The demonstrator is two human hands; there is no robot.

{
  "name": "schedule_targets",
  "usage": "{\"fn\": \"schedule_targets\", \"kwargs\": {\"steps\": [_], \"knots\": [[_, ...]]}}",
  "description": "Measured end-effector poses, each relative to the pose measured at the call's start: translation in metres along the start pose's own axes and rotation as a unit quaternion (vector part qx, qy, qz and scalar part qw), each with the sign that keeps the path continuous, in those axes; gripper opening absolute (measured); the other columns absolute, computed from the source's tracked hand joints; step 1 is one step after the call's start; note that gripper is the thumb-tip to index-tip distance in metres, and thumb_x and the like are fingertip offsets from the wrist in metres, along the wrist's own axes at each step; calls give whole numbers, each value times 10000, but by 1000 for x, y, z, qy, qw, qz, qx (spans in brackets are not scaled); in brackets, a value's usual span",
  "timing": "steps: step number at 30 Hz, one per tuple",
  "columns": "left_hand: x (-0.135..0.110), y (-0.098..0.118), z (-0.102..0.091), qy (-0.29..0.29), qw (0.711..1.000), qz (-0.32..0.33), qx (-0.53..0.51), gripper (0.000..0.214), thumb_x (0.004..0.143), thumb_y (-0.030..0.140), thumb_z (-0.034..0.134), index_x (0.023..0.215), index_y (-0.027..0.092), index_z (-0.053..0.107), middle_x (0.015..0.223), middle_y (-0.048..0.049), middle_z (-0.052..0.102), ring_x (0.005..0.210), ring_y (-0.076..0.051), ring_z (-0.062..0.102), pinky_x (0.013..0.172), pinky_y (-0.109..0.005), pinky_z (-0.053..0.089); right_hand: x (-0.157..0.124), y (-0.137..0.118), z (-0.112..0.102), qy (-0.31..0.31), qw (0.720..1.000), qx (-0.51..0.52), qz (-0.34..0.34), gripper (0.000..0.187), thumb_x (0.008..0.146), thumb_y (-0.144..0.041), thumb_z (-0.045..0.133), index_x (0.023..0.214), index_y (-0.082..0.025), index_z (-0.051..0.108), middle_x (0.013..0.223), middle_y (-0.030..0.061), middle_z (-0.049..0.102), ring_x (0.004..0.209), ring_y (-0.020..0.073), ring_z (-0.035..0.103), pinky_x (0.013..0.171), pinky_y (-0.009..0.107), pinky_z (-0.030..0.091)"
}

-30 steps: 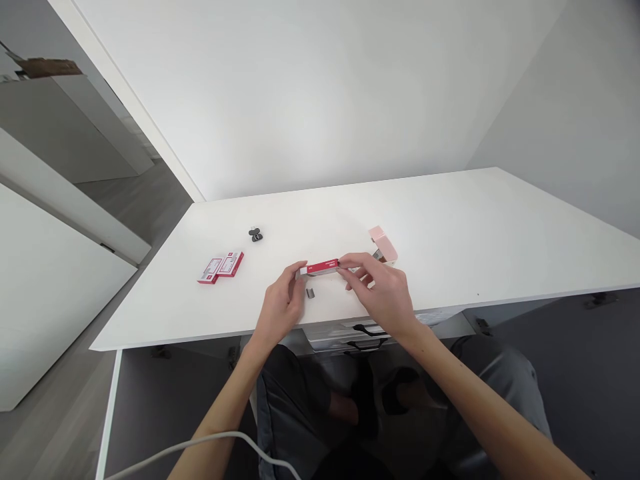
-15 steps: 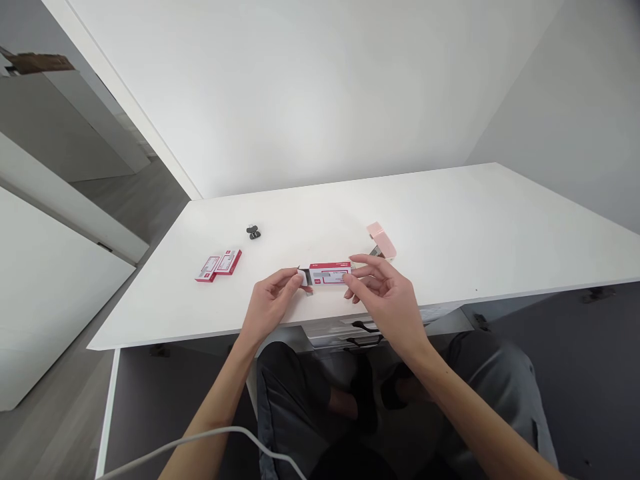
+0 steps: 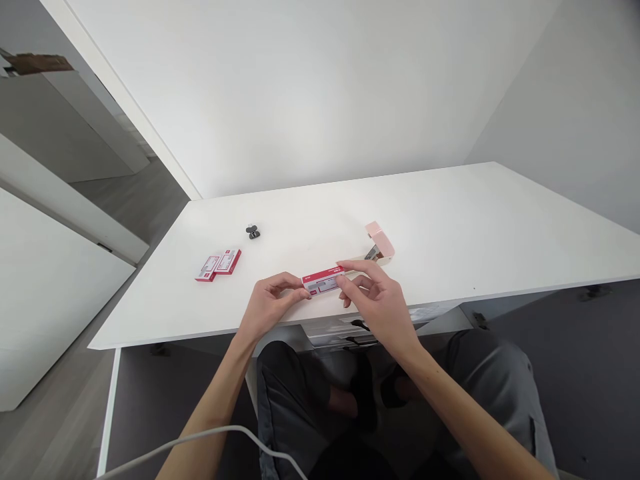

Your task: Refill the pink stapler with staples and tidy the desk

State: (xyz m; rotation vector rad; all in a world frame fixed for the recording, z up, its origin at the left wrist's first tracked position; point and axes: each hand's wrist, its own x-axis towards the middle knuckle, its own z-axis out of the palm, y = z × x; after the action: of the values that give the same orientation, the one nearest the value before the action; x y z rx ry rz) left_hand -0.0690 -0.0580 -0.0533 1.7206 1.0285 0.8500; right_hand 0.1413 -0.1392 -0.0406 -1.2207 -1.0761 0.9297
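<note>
Between my two hands is a small red and white staple box (image 3: 323, 281), a little tilted, its left end lower. My right hand (image 3: 375, 291) pinches its right end between thumb and fingers. The fingers of my left hand (image 3: 275, 301) press together at its left end, where the flap no longer shows. Just behind my right hand lies an opened pink stapler (image 3: 381, 241), its top swung up and its metal part showing; my fingers cover part of its base.
Two more red and white boxes (image 3: 229, 262) lie side by side on the left of the white table (image 3: 450, 227). Behind them sits a small dark staple remover (image 3: 253, 232). Drawers with dark handles (image 3: 360, 325) are below the front edge. A white cable (image 3: 200, 435) crosses my left forearm.
The open flap at the box's left end has been closed. Both hands have tilted the box, and my right hand has shifted slightly left, showing more of the stapler.
</note>
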Motion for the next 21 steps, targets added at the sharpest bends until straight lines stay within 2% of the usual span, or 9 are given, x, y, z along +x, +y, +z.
{"fn": "schedule_targets", "kwargs": {"steps": [4,9,13,16,19,21], "knots": [[0,2,-3,-27,1000,-8,0,389,758,577,843,844,208,758,894,-75,802,904,-279,753,851,-402,598,0,0,-3,-28,999,6,26,441,897,-587,733,1180,-249,724,986,49,726,703,173,701,678,353,640],[-1,9,2,-16,1000,-3,17,392,867,591,745,932,205,770,901,-73,803,870,-255,756,869,-388,592,-1,5,-5,-41,999,8,11,442,936,-556,696,1255,-252,697,1107,68,717,715,165,707,682,356,643],[-5,12,5,87,995,-9,46,384,925,580,684,933,201,740,855,-60,787,862,-234,746,873,-356,571,-4,3,-20,-20,996,-48,-76,399,985,-454,652,1343,-279,634,1235,85,677,755,169,714,658,349,629],[-7,6,-8,193,977,-34,84,412,907,603,686,971,200,741,927,-68,786,870,-231,728,840,-349,558,-4,-1,-47,44,980,-122,-149,263,1003,-403,615,1225,-272,670,1228,89,687,729,170,702,629,346,600],[-9,-4,-31,290,936,-72,184,401,878,614,688,937,223,753,1026,-79,770,994,-280,679,914,-419,533,6,-2,-82,117,970,-167,-132,215,995,-400,615,1150,-262,670,1131,78,717,700,175,702,587,326,568],[-10,-10,-46,329,903,-66,268,358,857,592,695,884,239,747,1101,-95,742,1168,-340,593,1034,-497,477,18,4,-105,148,965,-182,-114,200,978,-394,624,1115,-254,667,1182,81,717,690,162,703,576,312,553]]}}
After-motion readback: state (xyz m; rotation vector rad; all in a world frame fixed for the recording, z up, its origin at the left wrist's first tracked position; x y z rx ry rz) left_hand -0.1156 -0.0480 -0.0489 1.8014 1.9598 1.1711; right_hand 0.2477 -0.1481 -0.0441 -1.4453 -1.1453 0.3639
